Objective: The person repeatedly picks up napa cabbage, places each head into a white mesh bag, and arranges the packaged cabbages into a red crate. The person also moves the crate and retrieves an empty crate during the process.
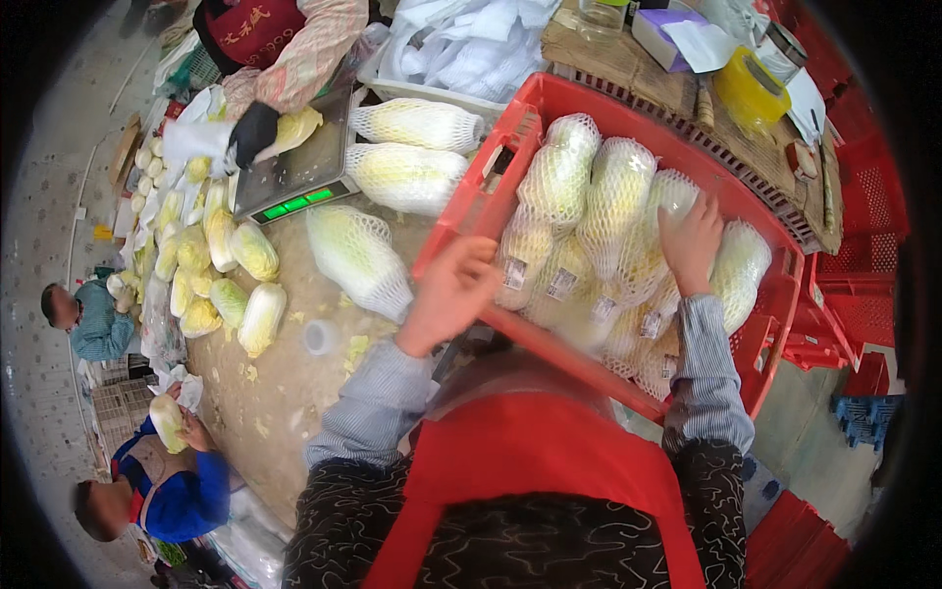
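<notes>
A red plastic crate (535, 339) stands in front of me, holding several napa cabbages (616, 191) in white foam nets, some with small labels. My right hand (690, 243) lies over a netted cabbage (643, 245) at the crate's right side, its fingers curved onto it. By the crate's left rim, my left hand (449, 294) has its fingers curled in; whatever they hold, if anything, is hidden. Just left of that hand, another netted napa cabbage (358, 257) lies on the table (294, 393).
Two netted cabbages (410, 177) lie beside a scale (294, 196), where a co-worker's gloved hand (255, 134) holds a cabbage. Bare cabbages (257, 324) are piled at left. A tub of foam nets (471, 49) and a yellow tape roll (751, 90) are at the back.
</notes>
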The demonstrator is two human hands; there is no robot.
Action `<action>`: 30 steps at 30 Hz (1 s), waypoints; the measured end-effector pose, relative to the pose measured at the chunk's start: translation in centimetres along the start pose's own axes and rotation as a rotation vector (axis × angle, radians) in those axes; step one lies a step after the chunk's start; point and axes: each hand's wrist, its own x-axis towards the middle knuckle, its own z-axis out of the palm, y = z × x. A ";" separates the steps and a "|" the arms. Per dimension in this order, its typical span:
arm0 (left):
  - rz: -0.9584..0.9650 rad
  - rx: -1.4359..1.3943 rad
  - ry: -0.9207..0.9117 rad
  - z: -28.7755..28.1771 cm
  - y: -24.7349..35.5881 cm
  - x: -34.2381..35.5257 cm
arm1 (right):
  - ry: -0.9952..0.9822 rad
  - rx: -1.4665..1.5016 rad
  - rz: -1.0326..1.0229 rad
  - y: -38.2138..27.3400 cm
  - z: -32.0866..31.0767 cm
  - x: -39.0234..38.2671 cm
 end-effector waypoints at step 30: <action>-0.304 -1.453 0.575 -18.5 -14.2 -5.5 | -0.537 0.208 -0.855 -38.5 1.2 -3.1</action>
